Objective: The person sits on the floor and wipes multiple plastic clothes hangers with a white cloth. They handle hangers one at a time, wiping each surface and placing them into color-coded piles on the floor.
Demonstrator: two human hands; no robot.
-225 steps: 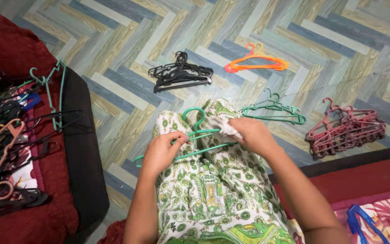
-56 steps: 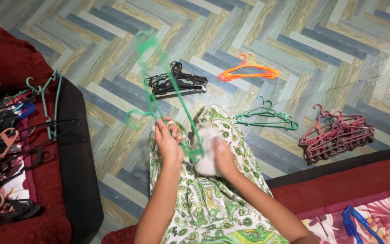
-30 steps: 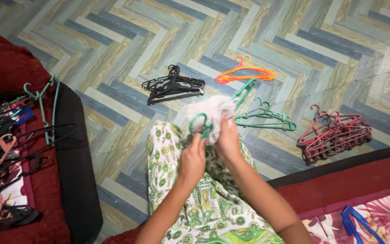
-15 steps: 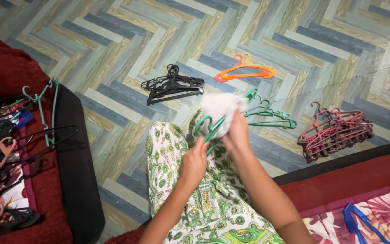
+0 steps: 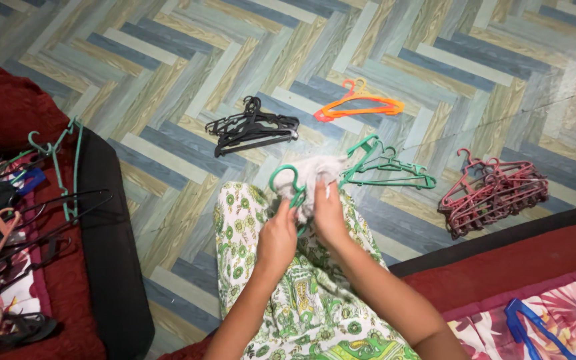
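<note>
Hanger in hand: A green plastic hanger (image 5: 293,190) is held over the person's lap, its hook curling up at the left and its far shoulder poking out toward the floor at the right, close above the loose green hangers.
Cloth: A white rag (image 5: 313,175) is bunched around the hanger's middle, hiding the bar.
Left hand: The left hand (image 5: 279,235) pinches the hanger just under the hook, fingers closed on the plastic.
Right hand: The right hand (image 5: 329,218) is pressed shut over the rag, gripping it against the hanger.
What has changed: Seconds ago the hanger lay flat across the knees, then stood upright; now it is turned again and the rag sits near the hook, so the wiping appears to have moved along the frame.
Lap: Green-and-white printed fabric (image 5: 301,300) covers the knees beneath both hands.
On the floor: Sorted by colour lie green hangers (image 5: 388,170) just beyond the hands, a black stack (image 5: 251,127), an orange pair (image 5: 359,105) and a dark red heap (image 5: 491,193).
At left: A mixed pile of hangers (image 5: 8,220) rests on a maroon cushion (image 5: 8,107) with a black edge.
At right: A flowered spread (image 5: 555,313) carries a blue hanger (image 5: 535,327).
Surface: Herringbone flooring (image 5: 168,53) in grey, blue and tan planks.
</note>
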